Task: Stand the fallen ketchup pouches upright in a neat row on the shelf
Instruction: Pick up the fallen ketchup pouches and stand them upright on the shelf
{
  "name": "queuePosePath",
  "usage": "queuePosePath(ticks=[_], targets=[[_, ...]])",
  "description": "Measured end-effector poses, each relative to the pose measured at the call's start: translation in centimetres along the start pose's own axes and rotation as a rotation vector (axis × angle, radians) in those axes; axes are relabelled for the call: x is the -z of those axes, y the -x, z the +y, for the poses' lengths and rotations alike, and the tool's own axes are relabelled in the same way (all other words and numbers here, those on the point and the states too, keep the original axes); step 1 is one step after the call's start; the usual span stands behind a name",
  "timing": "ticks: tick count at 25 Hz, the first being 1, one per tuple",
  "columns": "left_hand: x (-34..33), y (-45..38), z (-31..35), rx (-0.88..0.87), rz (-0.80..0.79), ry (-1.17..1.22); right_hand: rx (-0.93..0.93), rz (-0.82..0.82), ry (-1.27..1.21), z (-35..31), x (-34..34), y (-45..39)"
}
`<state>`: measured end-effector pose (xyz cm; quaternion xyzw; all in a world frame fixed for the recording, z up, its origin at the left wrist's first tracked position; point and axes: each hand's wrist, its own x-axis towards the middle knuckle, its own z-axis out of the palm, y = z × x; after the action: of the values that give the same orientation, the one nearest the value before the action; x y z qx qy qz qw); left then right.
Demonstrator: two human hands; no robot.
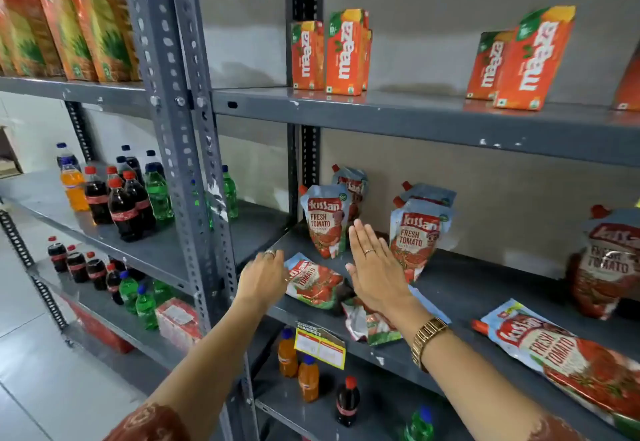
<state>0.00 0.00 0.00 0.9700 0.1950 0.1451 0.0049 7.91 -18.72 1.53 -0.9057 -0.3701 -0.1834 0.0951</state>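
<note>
On the grey middle shelf (467,288) red-and-blue ketchup pouches stand and lie. Two stand upright at the back left (325,220) and two more stand to their right (417,232). A fallen pouch (313,283) lies flat near the shelf's left front, and another fallen pouch (370,324) lies partly under my right wrist. A large pouch (568,361) lies flat at the front right. A blurred pouch (604,264) stands at the far right. My left hand (263,276) touches the left end of the first fallen pouch. My right hand (374,264) hovers flat and open just right of it.
Orange juice cartons (341,54) stand on the shelf above. A perforated steel upright (194,149) divides this rack from the left rack of soda bottles (121,198). Orange and cola bottles (308,374) stand on the shelf below, behind a yellow price tag (320,345).
</note>
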Motion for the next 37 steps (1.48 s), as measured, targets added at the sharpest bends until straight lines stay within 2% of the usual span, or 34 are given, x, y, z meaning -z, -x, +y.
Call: queuePosePath(ticks=[2,4,8,11,15,18,22,24,28,31,37], targets=[[-1.0,-0.7,-0.4,0.085,-0.127,0.082,-0.057,-0.221,-0.080,-0.5,-1.1,-1.2],[-2.4,-1.2,-0.7,0.157,-0.200,0.162,-0.133,-0.374,-0.126,-0.9,-2.5,-2.4],[-4.5,-2.0,-1.3,0.345,-0.306,0.477,-0.266,-0.510,-0.177,-2.5,-4.7,-4.1],[-4.8,-2.5,-1.0,0.469,-0.337,0.696,-0.391,-0.472,-0.262,-2.9,-5.0,-4.9],[-4.7,-3.1,-1.6,0.600,-0.304,0.790,-0.491,-0.480,-0.374,-3.4,-4.9,-5.9],[-4.9,-3.4,-2.7,0.726,-0.233,0.915,-0.672,-0.491,-0.663,-4.1,-5.2,-6.0],[-4.5,-3.4,-3.2,0.789,-0.352,1.053,-0.919,-0.441,-0.988,-4.8,-6.2,-5.4],[-4.0,-3.2,-3.1,0.775,-0.393,1.035,-0.948,-0.432,-1.073,-5.3,-6.2,-5.4],[-4.7,-2.6,-3.1,0.755,-0.359,1.134,-0.998,-0.458,-1.157,-5.8,-5.6,-5.3],[-4.5,-1.9,-2.9,0.802,-0.217,1.173,-0.985,-0.410,-1.149,-5.7,-5.5,-5.2],[-1.6,-5.0,-1.4,0.586,-0.046,1.315,-0.820,-0.094,-0.991,-4.4,-3.2,-5.2]])
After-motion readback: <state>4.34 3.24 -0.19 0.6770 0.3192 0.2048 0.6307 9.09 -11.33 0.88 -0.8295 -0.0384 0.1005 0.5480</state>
